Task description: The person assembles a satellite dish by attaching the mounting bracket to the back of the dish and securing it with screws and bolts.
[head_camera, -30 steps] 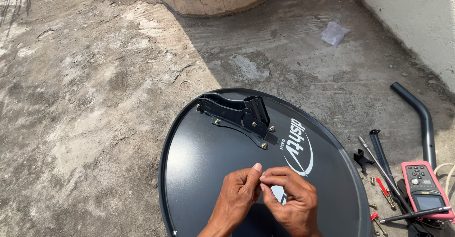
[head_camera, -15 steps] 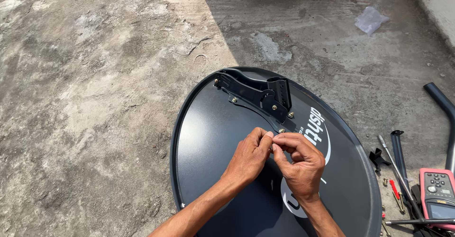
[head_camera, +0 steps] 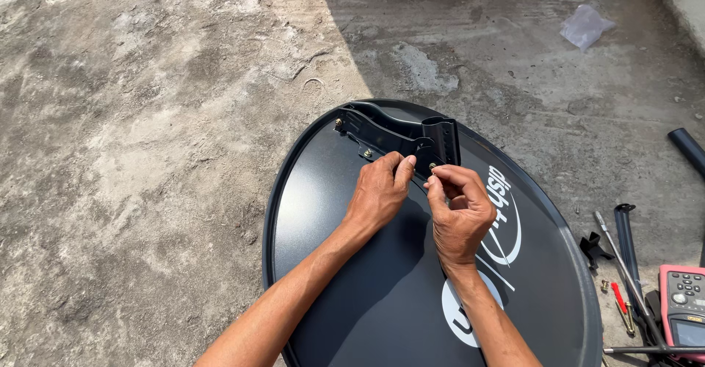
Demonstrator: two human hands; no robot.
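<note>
Left grip: left hand (head_camera: 378, 191) pinches narrow on the bracket's (head_camera: 400, 138) near edge, steadying it.
Right grip: right hand (head_camera: 459, 209) fingertips closed tight at a bolt spot; what they hold, cannot tell.
Bracket: black pressed steel, angular, at dish's 12 o'clock.
Dish (head_camera: 352, 293): dark oval, smooth matte, flat on rough concrete floor (head_camera: 147, 154).
Tools: red meter (head_camera: 683, 308) at 3 o'clock.

Left hand (head_camera: 378, 194): bare, no glove, no ring.
Right hand (head_camera: 459, 216): bare, no glove, no ring.
Forearms: uncovered, no sleeve, watch or band showing.
</note>
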